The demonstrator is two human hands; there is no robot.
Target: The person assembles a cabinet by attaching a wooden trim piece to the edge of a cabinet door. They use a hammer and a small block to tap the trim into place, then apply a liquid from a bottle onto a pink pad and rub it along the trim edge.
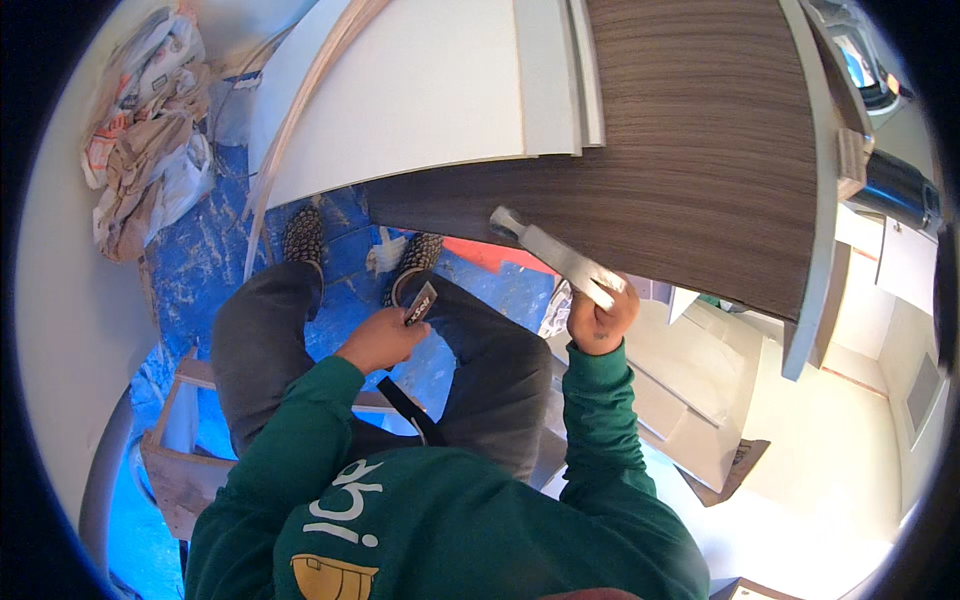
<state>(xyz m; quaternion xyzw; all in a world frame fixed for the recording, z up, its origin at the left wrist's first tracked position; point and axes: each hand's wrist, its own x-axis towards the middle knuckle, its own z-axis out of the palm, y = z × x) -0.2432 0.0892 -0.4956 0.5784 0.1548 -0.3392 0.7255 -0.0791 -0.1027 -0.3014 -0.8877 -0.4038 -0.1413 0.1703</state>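
Observation:
My right hand (605, 315) is closed round a claw hammer. The hammer's silvery metal head (560, 257) lies beside the lower edge of a dark wood-grain panel (700, 170); its handle is mostly hidden. In front of my lap, my left hand (383, 338) grips a small flat dark piece with pale lettering (421, 304). One end of that piece sticks up past the fingers, and its kind cannot be told. A white panel (400, 100) leans beyond, overlapping the dark one, with a thin curved wood strip (300, 105) along its left.
Crumpled plastic and paper bags (150, 140) lie at the far left on a paint-marked blue floor covering (190, 270). A wooden stool-like frame (185, 455) stands at my left. Pale boards (690, 370) lie at my right. A dark cylinder (900, 190) is at the far right.

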